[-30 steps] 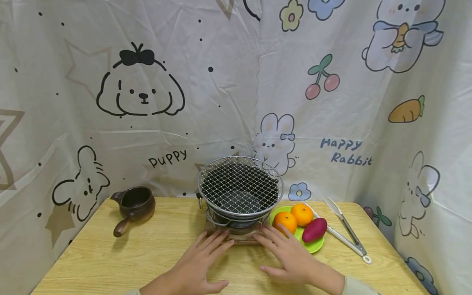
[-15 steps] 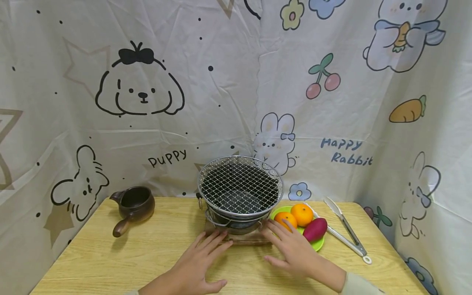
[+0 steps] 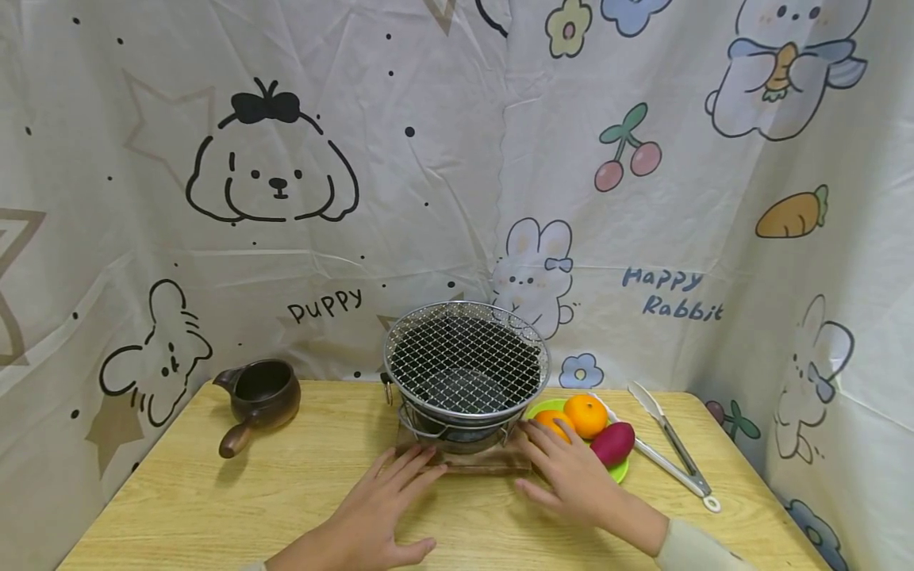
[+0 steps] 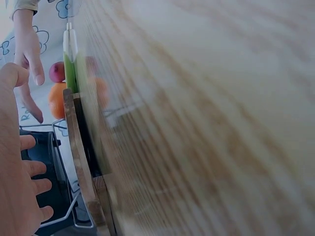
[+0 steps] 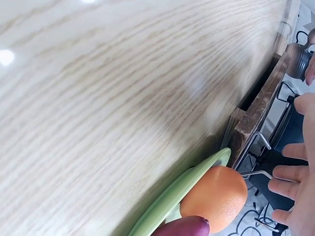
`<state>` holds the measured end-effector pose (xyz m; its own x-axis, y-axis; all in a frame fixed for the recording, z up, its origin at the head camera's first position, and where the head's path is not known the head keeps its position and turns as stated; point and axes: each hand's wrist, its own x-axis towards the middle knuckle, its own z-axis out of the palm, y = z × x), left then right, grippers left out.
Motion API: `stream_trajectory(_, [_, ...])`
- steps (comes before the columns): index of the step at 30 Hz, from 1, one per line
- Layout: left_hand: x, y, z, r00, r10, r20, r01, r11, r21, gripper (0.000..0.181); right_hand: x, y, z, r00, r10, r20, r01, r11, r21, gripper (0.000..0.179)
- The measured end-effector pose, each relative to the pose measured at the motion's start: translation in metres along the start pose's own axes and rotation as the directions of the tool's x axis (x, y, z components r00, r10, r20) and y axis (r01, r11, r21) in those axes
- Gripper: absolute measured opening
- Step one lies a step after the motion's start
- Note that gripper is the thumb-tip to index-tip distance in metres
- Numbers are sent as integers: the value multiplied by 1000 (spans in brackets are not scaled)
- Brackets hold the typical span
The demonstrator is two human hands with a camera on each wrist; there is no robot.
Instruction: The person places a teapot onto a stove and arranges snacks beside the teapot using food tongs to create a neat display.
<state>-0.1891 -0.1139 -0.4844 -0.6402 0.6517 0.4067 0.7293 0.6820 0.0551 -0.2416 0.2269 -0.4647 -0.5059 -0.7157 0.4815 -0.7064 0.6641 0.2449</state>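
Note:
A small tabletop grill with a round wire mesh (image 3: 464,365) stands on a low wooden base (image 3: 481,463) at the middle of the table. My left hand (image 3: 378,511) spreads its fingers at the base's front left corner, thumb apart. On the other side my right hand (image 3: 578,480) reaches to the base's right end, fingers extended and partly in front of a green plate (image 3: 620,472). Neither hand grips anything. The plate bears two oranges (image 3: 586,416) and a purple sweet potato (image 3: 612,444). In the right wrist view, one orange (image 5: 216,199) sits close to the base.
A dark brown pot (image 3: 267,400) with a spout and side handle stands at the back left. White and grey tongs (image 3: 678,444) lie right of the plate. A printed cloth (image 3: 428,198) hangs behind the wooden table (image 3: 286,492).
My right hand has shifted right, from the front of the wooden base to its right end, covering more of the nearer orange. My left hand has drawn back slightly left. The grill stays put.

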Motion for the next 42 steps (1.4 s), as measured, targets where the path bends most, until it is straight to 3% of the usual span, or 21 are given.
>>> stream_trajectory(10, [-2, -2, 1, 999, 4, -48, -2, 999, 39, 88, 0, 6, 4, 1000, 10, 10, -10, 999, -51, 53])
stream_trajectory(16, [-7, -6, 0, 999, -34, -39, 36, 997, 62, 88, 1, 8, 7, 999, 27, 36, -25, 998, -52, 51])
stream_trajectory(23, [-11, -14, -3, 996, -84, -25, 85, 996, 31, 83, 5, 7, 10, 998, 21, 54, -17, 997, -81, 51])
stream_trajectory(28, [-11, -22, -9, 990, -136, -35, 137, 989, 51, 77, 8, 6, 12, 996, 30, 88, -21, 995, -100, 51])
stream_trajectory(37, [-8, -36, -26, 980, -155, -125, 168, 981, 100, 76, 12, 6, 15, 995, 15, 99, -5, 995, -102, 52])
stream_trajectory(42, [-8, -45, -34, 969, -194, -154, 211, 972, 100, 77, 13, 7, 19, 995, -6, 103, 15, 996, -90, 49])
